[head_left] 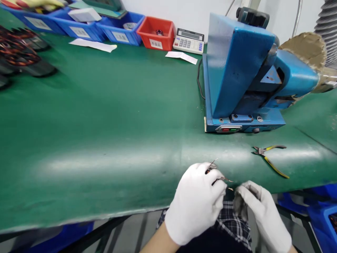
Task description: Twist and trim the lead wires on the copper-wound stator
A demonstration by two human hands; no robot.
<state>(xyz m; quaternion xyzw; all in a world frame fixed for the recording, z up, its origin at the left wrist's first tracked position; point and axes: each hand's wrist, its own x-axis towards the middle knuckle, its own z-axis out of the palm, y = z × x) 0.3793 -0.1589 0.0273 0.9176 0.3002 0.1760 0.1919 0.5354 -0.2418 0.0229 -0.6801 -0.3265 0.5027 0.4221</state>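
Note:
Both my hands wear white gloves at the near edge of the green table [110, 140]. My left hand [196, 202] is closed around a small dark part with thin wire leads [217, 174] sticking out above the fingers. My right hand [259, 211] is just to its right, fingers pinched at the tip of one wire lead [230, 189]. The part itself is mostly hidden inside the left glove.
Yellow-handled cutting pliers [270, 158] lie open on the mat to the right. A blue machine [244, 73] stands behind them. Blue bins [79, 28], a red bin [156, 33], a calculator [189, 41] and paper slips line the far edge; dark coil parts [18, 52] sit far left.

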